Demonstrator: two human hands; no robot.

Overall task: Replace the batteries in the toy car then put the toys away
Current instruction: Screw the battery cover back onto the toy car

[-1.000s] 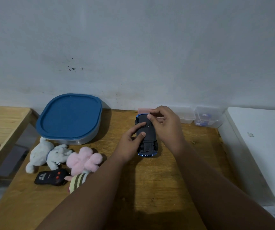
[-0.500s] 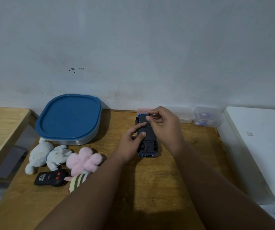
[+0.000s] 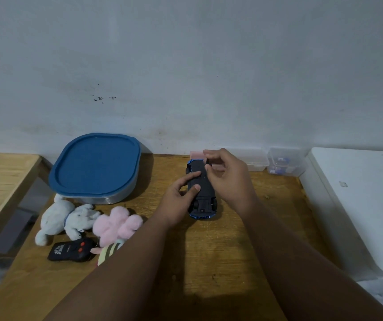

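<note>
1. The toy car (image 3: pixel 201 193) lies belly-up on the wooden table (image 3: pixel 232 262), dark underside facing the camera, right under both hands.
2. The left hand (image 3: pixel 178 202) pins it down: thumb and forefinger spread across the middle of the underside, the rest of the hand just off the car's left edge. Same hold as a second ago, and the car hasn't budged.
3. What's changed is the right hand (image 3: pixel 228 179). It was pressed onto the far end of the underside with fingertips bunched; now it's lifted a bit and pulled toward its own side, fingers curled with thumb and forefinger close together. Can't tell if it's pinching something small like a cover or screw, too blurry.
4. My guess: the battery cover is coming loose or just got freed, so we're early in the swap and no batteries are visible yet.
5. Past the right hand's fingertips, by the wall, are small clear plastic boxes (image 3: pixel 284 162).
6. Well out beyond the left hand: blue-lidded tub (image 3: pixel 95 165), white plush (image 3: pixel 66 218), pink plush (image 3: pixel 116 224), black remote (image 3: pixel 71 251). Nothing put away yet.
</note>
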